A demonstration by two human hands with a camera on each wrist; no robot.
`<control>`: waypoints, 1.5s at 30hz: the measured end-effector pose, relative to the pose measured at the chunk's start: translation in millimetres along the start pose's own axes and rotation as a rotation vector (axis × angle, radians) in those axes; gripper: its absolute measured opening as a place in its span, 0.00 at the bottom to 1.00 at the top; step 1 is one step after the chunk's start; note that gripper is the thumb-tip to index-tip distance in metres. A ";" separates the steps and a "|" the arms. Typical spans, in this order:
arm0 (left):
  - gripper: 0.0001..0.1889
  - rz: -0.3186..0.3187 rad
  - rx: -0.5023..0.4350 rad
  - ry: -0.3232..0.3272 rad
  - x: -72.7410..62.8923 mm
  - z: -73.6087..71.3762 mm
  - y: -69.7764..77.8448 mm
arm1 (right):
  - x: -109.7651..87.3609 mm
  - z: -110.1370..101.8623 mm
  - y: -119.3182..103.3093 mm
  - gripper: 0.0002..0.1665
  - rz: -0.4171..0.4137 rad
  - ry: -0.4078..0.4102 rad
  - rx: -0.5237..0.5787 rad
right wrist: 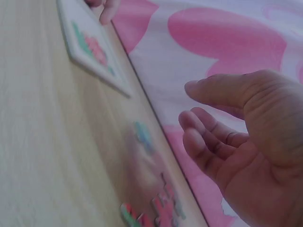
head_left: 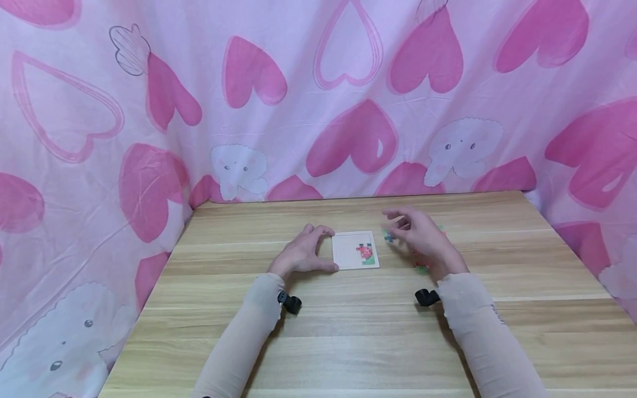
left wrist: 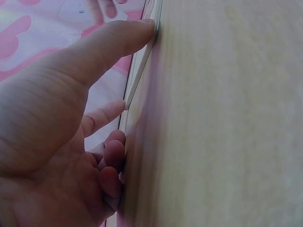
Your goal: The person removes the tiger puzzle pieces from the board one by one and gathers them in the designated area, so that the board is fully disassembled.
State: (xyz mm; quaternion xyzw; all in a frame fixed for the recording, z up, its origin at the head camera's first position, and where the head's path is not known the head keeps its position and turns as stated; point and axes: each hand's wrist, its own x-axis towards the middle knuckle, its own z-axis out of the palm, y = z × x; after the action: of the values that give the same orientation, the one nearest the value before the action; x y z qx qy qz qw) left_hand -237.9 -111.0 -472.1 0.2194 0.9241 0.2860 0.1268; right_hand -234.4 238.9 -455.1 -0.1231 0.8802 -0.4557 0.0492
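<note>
A square white puzzle board (head_left: 345, 251) lies flat on the table, with joined red and green jigsaw pieces (head_left: 367, 254) in its right part. My left hand (head_left: 302, 252) grips the board's left edge between thumb and forefinger; in the left wrist view its other fingers are curled beside the board. To the right, my right hand (head_left: 422, 235) hovers above the table, fingers loosely bent and nothing visible between them. Below it lies a blue jigsaw piece (right wrist: 143, 135). Several red and green jigsaw pieces (right wrist: 164, 205) lie close by, partly hidden under the hand in the head view.
The wooden table (head_left: 343, 342) ends at the back against a pink heart-patterned curtain (head_left: 293, 138), which also hangs along both sides. A black wrist camera (head_left: 290, 303) is on the left wrist, another black camera (head_left: 426, 297) on the right.
</note>
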 end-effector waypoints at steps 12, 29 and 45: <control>0.49 0.006 -0.005 0.000 -0.9 -1.0 1.0 | -0.3 7.8 -18.7 0.30 -0.019 -0.013 0.134; 0.49 -0.004 -0.004 -0.003 0.5 -1.0 -0.3 | 9.3 44.3 -13.1 0.36 -0.050 -0.142 0.023; 0.49 0.002 -0.013 0.000 1.1 -0.4 -0.4 | 10.3 49.9 -2.2 0.29 -0.084 -0.176 -0.014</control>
State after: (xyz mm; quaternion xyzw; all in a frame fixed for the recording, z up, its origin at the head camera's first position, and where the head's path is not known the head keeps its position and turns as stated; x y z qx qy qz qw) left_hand -239.1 -111.0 -472.2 0.2194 0.9221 0.2919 0.1278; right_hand -234.1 195.6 -482.0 -0.2000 0.8696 -0.4387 0.1063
